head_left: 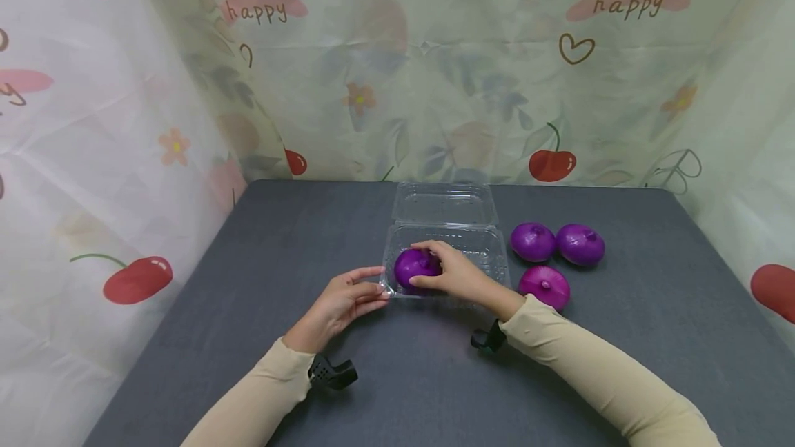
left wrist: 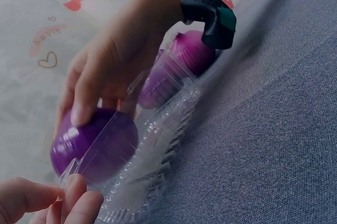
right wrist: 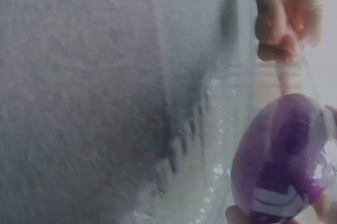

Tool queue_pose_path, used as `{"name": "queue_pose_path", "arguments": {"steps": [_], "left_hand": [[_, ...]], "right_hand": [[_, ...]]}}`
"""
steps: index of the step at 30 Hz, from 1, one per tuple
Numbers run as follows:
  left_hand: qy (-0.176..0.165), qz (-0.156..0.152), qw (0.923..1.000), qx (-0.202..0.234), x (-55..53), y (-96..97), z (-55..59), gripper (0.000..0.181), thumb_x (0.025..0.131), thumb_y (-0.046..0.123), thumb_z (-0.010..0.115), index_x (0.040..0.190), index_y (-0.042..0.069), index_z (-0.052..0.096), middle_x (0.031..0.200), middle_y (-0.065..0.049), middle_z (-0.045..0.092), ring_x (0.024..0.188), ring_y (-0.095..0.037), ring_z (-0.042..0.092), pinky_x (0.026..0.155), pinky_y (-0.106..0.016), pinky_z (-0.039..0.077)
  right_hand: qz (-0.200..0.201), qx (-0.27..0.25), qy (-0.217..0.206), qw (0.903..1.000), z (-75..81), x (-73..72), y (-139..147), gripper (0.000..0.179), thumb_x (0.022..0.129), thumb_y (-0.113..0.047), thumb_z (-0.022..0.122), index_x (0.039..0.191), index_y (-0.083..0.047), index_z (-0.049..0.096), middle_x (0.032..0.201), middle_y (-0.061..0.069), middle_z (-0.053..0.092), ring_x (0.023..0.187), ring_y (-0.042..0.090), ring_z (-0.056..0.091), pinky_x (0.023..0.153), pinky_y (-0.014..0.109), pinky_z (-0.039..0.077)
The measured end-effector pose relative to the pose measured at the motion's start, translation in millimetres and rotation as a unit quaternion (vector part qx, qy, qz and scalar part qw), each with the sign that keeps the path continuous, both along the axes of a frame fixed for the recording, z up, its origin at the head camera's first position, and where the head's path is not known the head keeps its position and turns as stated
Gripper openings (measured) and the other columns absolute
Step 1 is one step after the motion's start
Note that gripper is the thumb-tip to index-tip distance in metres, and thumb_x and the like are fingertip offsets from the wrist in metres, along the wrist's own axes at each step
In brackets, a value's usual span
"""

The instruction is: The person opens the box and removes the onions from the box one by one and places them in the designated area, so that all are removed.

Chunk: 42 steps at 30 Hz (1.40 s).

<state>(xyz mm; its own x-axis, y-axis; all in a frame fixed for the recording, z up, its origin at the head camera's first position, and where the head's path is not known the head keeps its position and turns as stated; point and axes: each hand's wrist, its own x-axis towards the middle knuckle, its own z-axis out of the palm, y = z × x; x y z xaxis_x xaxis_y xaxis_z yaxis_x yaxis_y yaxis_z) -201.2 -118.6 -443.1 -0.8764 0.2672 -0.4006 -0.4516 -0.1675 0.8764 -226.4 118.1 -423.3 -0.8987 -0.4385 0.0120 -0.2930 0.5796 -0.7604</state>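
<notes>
A clear plastic clamshell box (head_left: 472,254) lies on the table with its lid (head_left: 444,204) folded back. My right hand (head_left: 456,274) grips a shiny purple onion (head_left: 413,267) by its sides, inside the left part of the box's base. At the near left corner, my left hand (head_left: 348,302) pinches the box rim between thumb and fingers; the left wrist view shows this hold close up. Through the clear wall, the held onion (right wrist: 284,155) appears large in the right wrist view, with the left hand (right wrist: 289,13) beyond it.
Two purple onions, a left one (head_left: 533,241) and a right one (head_left: 580,245), sit side by side right of the box. A pinker onion (head_left: 545,287) lies nearer, beside my right forearm. The dark grey table (head_left: 298,240) ends at a patterned curtain (head_left: 428,88).
</notes>
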Motion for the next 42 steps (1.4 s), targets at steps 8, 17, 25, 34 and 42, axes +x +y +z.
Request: {"name": "queue_pose_path", "arguments": {"steps": [8,17,25,34,42], "left_hand": [[0.003,0.013,0.9999,-0.003,1.2,2.5,0.0,0.046,0.09,-0.008,0.059,0.134,0.0,0.053,0.082,-0.008,0.07,0.075,-0.015,0.07,0.075,-0.032,0.061],[0.009,0.008,0.9999,0.003,1.0,2.0,0.2,0.047,0.09,-0.009,0.058,0.136,0.0,0.051,0.082,-0.007,0.07,0.075,-0.015,0.071,0.077,-0.033,0.061],[0.008,0.01,0.9999,0.003,1.0,2.1,0.0,0.047,0.089,-0.008,0.059,0.135,0.001,0.052,0.083,-0.007,0.071,0.076,-0.016,0.071,0.076,-0.032,0.061],[0.008,0.011,0.9999,-0.003,1.6,0.1,0.2,0.047,0.089,-0.008,0.061,0.135,0.001,0.053,0.085,-0.008,0.07,0.077,-0.016,0.071,0.077,-0.033,0.061],[0.013,0.001,0.9999,-0.006,1.6,0.4,1.2,0.047,0.09,-0.007,0.059,0.136,0.001,0.051,0.083,-0.007,0.071,0.077,-0.016,0.071,0.077,-0.033,0.061]], "right_hand": [[-0.03,-0.042,0.008,0.9986,25.6,6.4,20,0.065,0.085,-0.033,0.075,0.141,-0.015,0.048,0.138,0.013,0.049,0.118,0.032,0.055,0.09,0.047,0.055],[-0.075,-0.07,0.034,0.9941,56.8,12.8,63,0.069,0.086,-0.036,0.073,0.146,-0.019,0.041,0.146,0.011,0.041,0.124,0.035,0.052,0.094,0.051,0.053],[-0.136,-0.066,0.061,0.9866,77.1,25.0,107,0.072,0.087,-0.039,0.071,0.148,-0.021,0.037,0.147,0.014,0.04,0.127,0.037,0.049,0.099,0.056,0.048],[-0.201,-0.015,0.102,0.9741,75.3,38.9,152,0.073,0.088,-0.038,0.07,0.149,-0.015,0.036,0.141,0.021,0.042,0.121,0.041,0.051,0.091,0.042,0.054],[-0.259,0.012,0.07,0.9631,60.9,55.2,199,0.077,0.091,-0.043,0.065,0.152,-0.014,0.028,0.142,0.025,0.038,0.125,0.045,0.044,0.07,0.015,0.045]]}}
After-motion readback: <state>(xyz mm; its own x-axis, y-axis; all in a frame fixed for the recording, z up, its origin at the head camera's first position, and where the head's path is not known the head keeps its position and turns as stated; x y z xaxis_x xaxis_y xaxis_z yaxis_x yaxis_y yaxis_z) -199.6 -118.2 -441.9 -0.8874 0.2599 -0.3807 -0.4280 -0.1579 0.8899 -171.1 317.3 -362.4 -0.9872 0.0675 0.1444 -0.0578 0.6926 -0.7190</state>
